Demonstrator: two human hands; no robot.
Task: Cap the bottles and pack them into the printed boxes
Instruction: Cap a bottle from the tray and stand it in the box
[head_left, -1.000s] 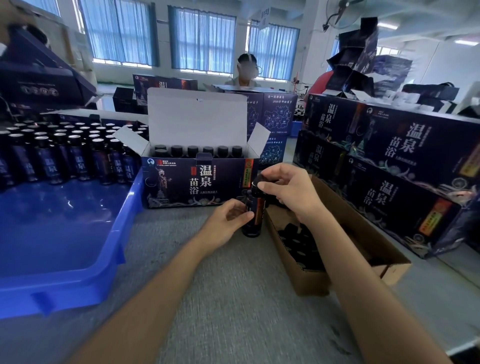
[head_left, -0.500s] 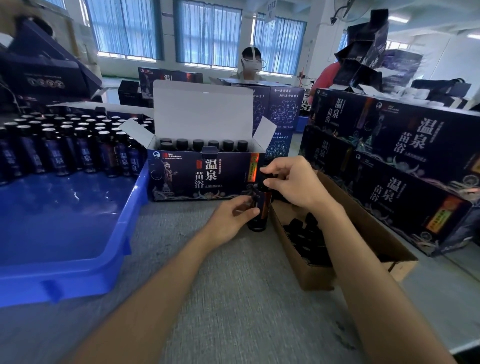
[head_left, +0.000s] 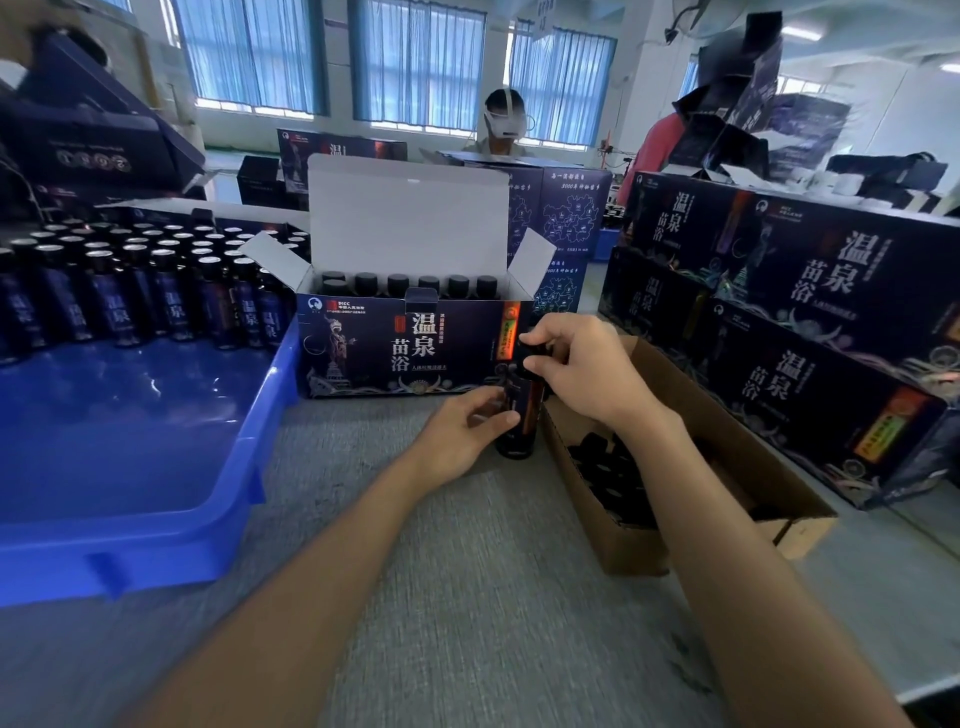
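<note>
The bottle (head_left: 519, 415) stands on the table just in front of the open printed box (head_left: 410, 348). The left hand (head_left: 462, 436) curls its fingers round the bottle to keep it from tipping. The right hand (head_left: 582, 369) pinches the cap (head_left: 532, 353) on top — likely to twist it tight. Spare caps sit in the brown box (head_left: 644, 540) — just right of the printed box.

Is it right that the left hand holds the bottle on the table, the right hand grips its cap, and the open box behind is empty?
Not quite. The head view shows the open box holds a row of capped bottles. The rest stands: left hand holds the bottle on the table, right hand grips its cap.
</note>
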